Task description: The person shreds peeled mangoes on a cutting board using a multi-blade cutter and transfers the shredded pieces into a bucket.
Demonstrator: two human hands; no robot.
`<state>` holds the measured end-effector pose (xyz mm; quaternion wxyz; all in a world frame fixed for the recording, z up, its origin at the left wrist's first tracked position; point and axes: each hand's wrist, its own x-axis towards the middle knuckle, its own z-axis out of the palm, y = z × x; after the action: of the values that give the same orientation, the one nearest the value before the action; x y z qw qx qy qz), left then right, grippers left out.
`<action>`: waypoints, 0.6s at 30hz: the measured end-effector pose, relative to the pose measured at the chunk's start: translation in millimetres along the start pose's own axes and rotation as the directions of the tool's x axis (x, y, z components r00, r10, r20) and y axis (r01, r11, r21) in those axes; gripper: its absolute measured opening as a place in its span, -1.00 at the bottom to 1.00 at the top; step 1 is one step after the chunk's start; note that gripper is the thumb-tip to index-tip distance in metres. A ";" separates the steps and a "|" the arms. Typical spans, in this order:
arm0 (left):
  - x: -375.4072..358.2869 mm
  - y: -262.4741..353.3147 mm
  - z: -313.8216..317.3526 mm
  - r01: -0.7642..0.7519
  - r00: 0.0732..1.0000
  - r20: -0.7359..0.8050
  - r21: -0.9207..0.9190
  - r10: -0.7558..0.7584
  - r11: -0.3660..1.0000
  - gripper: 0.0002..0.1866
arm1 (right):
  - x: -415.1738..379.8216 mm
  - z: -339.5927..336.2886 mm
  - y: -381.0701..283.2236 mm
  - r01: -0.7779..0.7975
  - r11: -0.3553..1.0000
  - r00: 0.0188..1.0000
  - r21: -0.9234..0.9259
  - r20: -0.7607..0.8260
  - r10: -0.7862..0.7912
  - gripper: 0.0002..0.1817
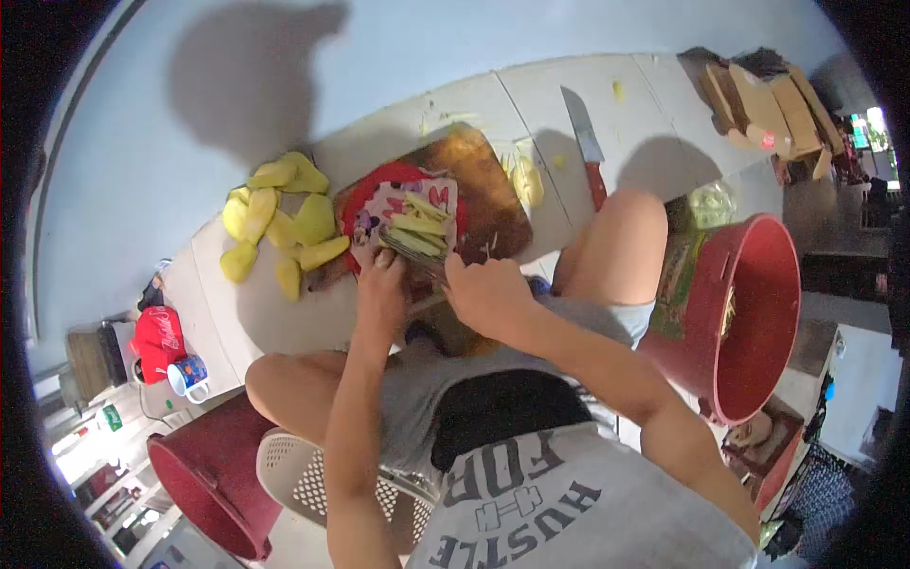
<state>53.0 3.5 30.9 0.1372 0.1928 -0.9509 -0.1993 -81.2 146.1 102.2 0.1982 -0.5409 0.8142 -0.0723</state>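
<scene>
Strips (417,229) are lying toward eleven o'clock, probably firm yet slippery (best supported lengthwise); left grip (381,275) and right grip (482,289) are curling close, exact holds indiscernible.

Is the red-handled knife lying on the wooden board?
No, the red-handled knife lies apart from the wooden board, on the white tiled surface.

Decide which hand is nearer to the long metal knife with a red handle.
Right. The right hand is left of the knife and closer to the person's body; the left hand is farther left, beyond the right hand.
</scene>
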 end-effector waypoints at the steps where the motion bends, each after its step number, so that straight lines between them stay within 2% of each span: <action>1: 0.0 -3.3 3.3 -0.061 0.996 -0.063 -0.023 0.060 0.998 -0.64 | -5.2 -4.5 -6.2 -0.006 1.000 1.000 0.008 0.007 0.006 -0.75; 2: 4.2 -6.8 7.6 -0.122 0.983 -0.143 -0.040 0.115 0.992 -0.65 | -5.9 -9.8 -9.0 0.005 1.000 1.000 -0.019 0.020 -0.005 -0.75; 3: 3.7 -4.4 6.4 -0.117 0.985 -0.135 -0.047 0.109 0.992 -0.65 | -9.8 -10.4 -11.2 0.010 0.999 0.999 -0.040 0.044 -0.009 -0.74; 5: 7.2 1.6 -4.6 0.013 0.999 0.041 -0.008 -0.012 1.000 -0.68 | -6.7 27.7 9.6 -0.027 1.000 0.999 0.016 0.026 0.026 -0.71; 8: 5.9 -2.2 0.1 -0.056 0.993 -0.111 -0.086 0.047 0.995 -0.70 | -8.2 8.8 0.8 -0.041 0.998 0.999 0.043 0.000 0.041 -0.65; 10: 4.8 -7.0 3.4 -0.038 0.997 -0.077 -0.078 0.032 0.996 -0.71 | -12.2 -17.6 -13.6 0.005 1.000 0.998 0.012 0.055 -0.006 -0.73; 12: -6.9 -2.2 2.0 -0.014 1.000 -0.028 -0.078 0.011 0.997 -0.72 | -5.7 23.2 5.7 -0.026 0.999 0.998 0.023 0.063 0.024 -0.72; 14: 6.1 1.1 -2.7 -0.027 0.999 -0.046 -0.035 0.025 0.999 -0.72 | 12.6 21.0 15.3 -0.019 1.000 1.000 -0.003 0.017 0.019 -0.72; 16: -5.3 -1.8 -0.9 -0.002 1.000 0.009 -0.040 0.003 0.999 -0.68 | -1.4 5.3 -2.4 -0.031 1.000 0.999 0.003 0.025 0.031 -0.73; 18: 3.6 -6.4 2.0 -0.119 0.991 -0.070 -0.080 0.113 0.990 -0.63 | -3.4 -4.9 -8.0 -0.018 1.000 0.999 -0.005 0.036 0.018 -0.74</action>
<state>51.2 -2.8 27.0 0.1873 0.1376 -0.9464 -0.2243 -75.3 145.4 110.1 0.2124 -0.5353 0.8154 -0.0589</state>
